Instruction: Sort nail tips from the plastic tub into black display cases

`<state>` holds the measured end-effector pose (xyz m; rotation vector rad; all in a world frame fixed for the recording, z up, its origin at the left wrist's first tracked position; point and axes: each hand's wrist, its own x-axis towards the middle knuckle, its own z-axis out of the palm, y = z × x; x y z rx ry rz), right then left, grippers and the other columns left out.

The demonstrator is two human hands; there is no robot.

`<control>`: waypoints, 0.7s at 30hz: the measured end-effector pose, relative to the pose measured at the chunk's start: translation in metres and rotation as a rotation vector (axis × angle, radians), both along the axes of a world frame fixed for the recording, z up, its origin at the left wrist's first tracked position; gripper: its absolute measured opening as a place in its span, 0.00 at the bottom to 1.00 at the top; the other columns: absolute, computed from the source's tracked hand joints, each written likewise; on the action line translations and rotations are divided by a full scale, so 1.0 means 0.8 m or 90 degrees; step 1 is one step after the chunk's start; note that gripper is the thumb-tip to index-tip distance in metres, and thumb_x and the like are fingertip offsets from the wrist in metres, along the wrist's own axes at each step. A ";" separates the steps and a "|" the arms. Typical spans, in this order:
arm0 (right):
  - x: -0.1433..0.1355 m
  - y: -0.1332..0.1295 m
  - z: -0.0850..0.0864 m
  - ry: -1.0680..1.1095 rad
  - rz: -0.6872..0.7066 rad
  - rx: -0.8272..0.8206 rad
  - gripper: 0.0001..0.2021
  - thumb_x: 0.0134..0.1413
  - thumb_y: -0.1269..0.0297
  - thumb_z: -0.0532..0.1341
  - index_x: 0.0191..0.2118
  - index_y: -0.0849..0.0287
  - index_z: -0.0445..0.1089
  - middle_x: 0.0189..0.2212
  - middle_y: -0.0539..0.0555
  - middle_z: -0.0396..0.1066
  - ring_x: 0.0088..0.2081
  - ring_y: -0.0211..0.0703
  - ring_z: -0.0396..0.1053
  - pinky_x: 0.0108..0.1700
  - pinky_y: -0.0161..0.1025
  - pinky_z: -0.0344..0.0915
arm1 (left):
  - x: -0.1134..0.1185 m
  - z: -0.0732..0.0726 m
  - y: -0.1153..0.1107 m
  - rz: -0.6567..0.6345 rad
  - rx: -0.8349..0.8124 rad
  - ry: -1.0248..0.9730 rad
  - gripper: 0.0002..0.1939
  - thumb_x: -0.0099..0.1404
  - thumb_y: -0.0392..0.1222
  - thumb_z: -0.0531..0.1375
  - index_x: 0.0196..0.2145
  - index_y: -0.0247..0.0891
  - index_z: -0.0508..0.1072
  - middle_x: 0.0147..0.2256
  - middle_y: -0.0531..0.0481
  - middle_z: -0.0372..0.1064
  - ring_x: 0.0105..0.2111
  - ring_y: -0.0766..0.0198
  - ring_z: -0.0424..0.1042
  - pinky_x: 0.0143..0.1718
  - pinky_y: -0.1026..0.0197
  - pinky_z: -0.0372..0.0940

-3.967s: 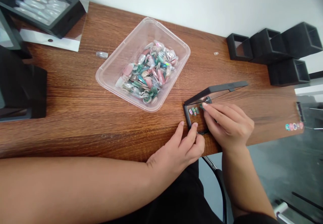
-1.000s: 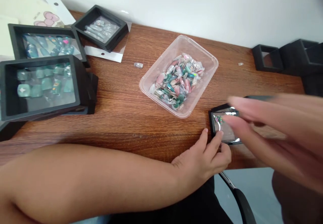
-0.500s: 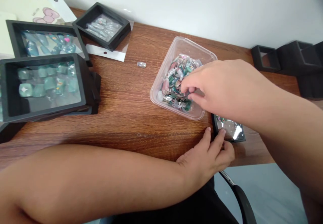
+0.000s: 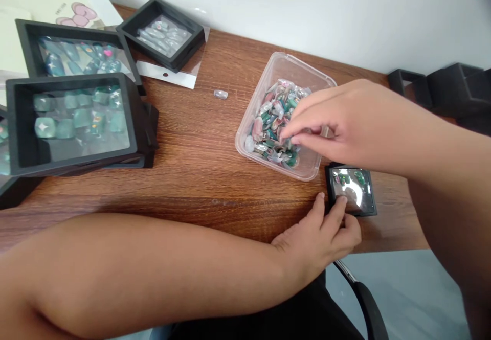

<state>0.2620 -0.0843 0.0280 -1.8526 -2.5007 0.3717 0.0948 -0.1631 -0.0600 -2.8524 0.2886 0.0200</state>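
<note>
My right hand (image 4: 322, 122) reaches over a clear plastic tub (image 4: 247, 117). Its thumb and forefinger pinch close together at a heap of press-on nails (image 4: 270, 125) in green, pink and silver. Whatever lies between those fingertips is too small to make out. On the desk just below the tub lies a small black display frame (image 4: 362, 197) with a shiny clear film and a few green nails. My left hand (image 4: 320, 230) rests at its lower left corner, fingers apart, with one fingertip on the film.
A single silvery nail (image 4: 220, 94) lies left of the tub. Black frames with teal nails (image 4: 82, 120) are stacked at the left; another frame (image 4: 163, 33) sits on clear packaging behind. Black boxes (image 4: 447, 87) stand at the right by the wall. A chair arm (image 4: 368, 304) is below the desk edge.
My right hand has pulled slightly right and opened a gap behind its pinch, uncovering more of the small frame. My left hand stays at the frame. The view has shifted a little.
</note>
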 end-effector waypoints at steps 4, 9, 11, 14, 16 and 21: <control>0.006 -0.005 0.011 0.051 0.029 0.034 0.13 0.68 0.64 0.58 0.41 0.48 0.82 0.43 0.48 0.83 0.41 0.45 0.79 0.43 0.46 0.69 | 0.000 0.002 0.001 -0.007 -0.003 0.007 0.37 0.76 0.29 0.34 0.77 0.46 0.53 0.73 0.48 0.53 0.75 0.52 0.57 0.71 0.47 0.67; 0.010 -0.013 0.019 0.084 0.025 0.055 0.10 0.66 0.67 0.60 0.41 0.50 0.81 0.42 0.46 0.84 0.41 0.44 0.81 0.41 0.44 0.71 | 0.000 0.003 0.001 -0.006 -0.003 0.011 0.37 0.76 0.29 0.34 0.77 0.47 0.53 0.74 0.48 0.52 0.75 0.52 0.57 0.72 0.47 0.67; 0.011 -0.015 0.020 0.092 0.022 0.060 0.10 0.67 0.67 0.61 0.42 0.50 0.81 0.41 0.45 0.84 0.39 0.43 0.82 0.39 0.43 0.71 | 0.000 0.003 0.001 -0.004 -0.006 0.007 0.37 0.76 0.29 0.34 0.77 0.47 0.53 0.74 0.49 0.53 0.75 0.52 0.57 0.72 0.47 0.67; 0.011 -0.017 0.019 0.110 0.027 0.066 0.10 0.67 0.67 0.61 0.41 0.50 0.81 0.40 0.44 0.84 0.38 0.40 0.82 0.40 0.40 0.72 | 0.000 0.002 0.000 0.000 0.000 0.005 0.37 0.76 0.29 0.34 0.77 0.48 0.54 0.74 0.49 0.52 0.75 0.53 0.58 0.72 0.47 0.67; 0.012 -0.018 0.018 0.112 0.026 0.078 0.10 0.68 0.67 0.61 0.41 0.50 0.81 0.39 0.44 0.84 0.37 0.39 0.82 0.38 0.39 0.71 | 0.000 0.002 -0.001 0.001 0.009 0.008 0.37 0.76 0.29 0.34 0.77 0.48 0.53 0.74 0.48 0.51 0.75 0.53 0.57 0.72 0.47 0.67; 0.012 -0.023 0.019 0.105 0.004 0.119 0.08 0.67 0.64 0.63 0.39 0.49 0.82 0.36 0.42 0.84 0.33 0.37 0.80 0.32 0.37 0.69 | 0.000 0.004 0.000 -0.004 0.010 0.018 0.36 0.76 0.29 0.34 0.77 0.46 0.53 0.74 0.46 0.51 0.76 0.53 0.57 0.71 0.47 0.67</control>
